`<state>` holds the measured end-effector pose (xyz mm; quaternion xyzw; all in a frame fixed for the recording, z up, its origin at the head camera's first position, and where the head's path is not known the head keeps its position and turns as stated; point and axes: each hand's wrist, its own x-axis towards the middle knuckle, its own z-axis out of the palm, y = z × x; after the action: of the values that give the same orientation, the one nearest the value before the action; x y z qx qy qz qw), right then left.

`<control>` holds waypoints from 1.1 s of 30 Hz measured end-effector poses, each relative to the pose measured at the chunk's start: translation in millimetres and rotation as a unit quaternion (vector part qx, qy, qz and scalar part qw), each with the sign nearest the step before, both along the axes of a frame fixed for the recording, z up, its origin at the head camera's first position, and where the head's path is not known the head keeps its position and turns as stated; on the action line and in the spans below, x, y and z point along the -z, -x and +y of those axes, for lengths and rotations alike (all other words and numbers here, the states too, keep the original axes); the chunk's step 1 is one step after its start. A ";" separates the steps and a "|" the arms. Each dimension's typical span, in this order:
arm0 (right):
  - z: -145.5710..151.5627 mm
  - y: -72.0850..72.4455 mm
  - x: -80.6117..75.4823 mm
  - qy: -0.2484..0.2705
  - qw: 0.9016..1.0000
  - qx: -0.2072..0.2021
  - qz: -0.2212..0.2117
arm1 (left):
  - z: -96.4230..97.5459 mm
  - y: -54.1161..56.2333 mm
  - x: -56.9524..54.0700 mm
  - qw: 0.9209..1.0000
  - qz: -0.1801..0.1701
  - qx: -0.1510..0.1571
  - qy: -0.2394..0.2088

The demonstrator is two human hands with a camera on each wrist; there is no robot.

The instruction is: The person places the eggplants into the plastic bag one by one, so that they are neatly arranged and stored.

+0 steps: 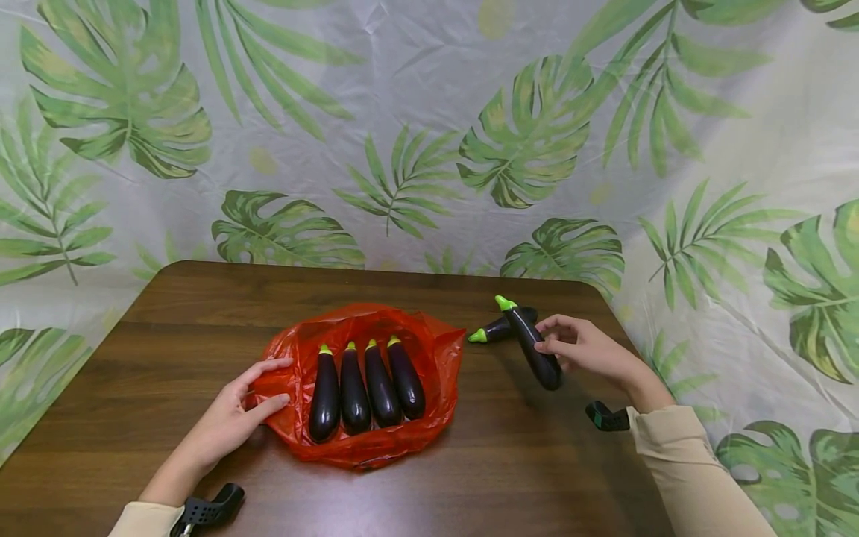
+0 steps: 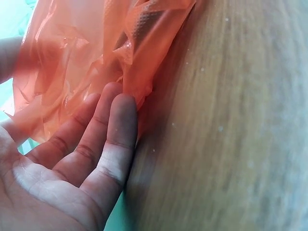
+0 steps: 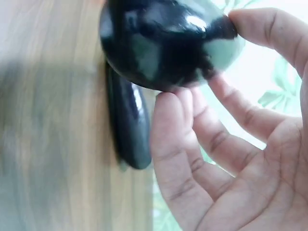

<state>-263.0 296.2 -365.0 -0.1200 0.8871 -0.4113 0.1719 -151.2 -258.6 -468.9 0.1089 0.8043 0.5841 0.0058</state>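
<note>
An open red plastic bag [image 1: 443, 418] lies on the table with several eggplants [image 1: 356, 395] side by side in it, green stem ends away from me. My left hand [image 1: 231, 414] touches the bag's left side, thumb and index spread apart over it. In the left wrist view its other fingers [image 2: 120, 130] lie fairly straight against the plastic. My right hand [image 1: 593, 354] pinches a dark eggplant [image 1: 537, 354] between thumb and fingers, right of the bag. Its green stem points up and away. Another eggplant [image 1: 499, 328] lies partly hidden behind it on the table.
The brown wooden table [image 1: 470, 492] ends at a back edge beneath a leaf-patterned cloth [image 1: 416, 134]. That cloth also hangs along the right side. Each wrist carries a black strap-on device [image 1: 607, 416].
</note>
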 end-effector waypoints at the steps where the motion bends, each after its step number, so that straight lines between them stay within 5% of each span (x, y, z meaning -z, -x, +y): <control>1: -1.8 -0.6 -2.4 -0.004 1.000 0.005 0.007 | 0.3 -0.1 -0.1 1.000 0.001 0.000 -0.001; 16: -43.1 -16.2 -43.9 0.014 0.998 0.025 0.055 | 2.4 -0.9 -0.7 1.000 0.002 0.000 -0.005; 33: -94.1 -23.6 -74.7 0.027 0.998 0.028 0.047 | 1.1 0.5 -0.5 1.000 -0.007 -0.002 0.009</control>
<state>-239.4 202.1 -290.4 -0.1189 0.8859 -0.4332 0.1153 -151.7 -257.5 -468.5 0.1026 0.8097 0.5777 0.0114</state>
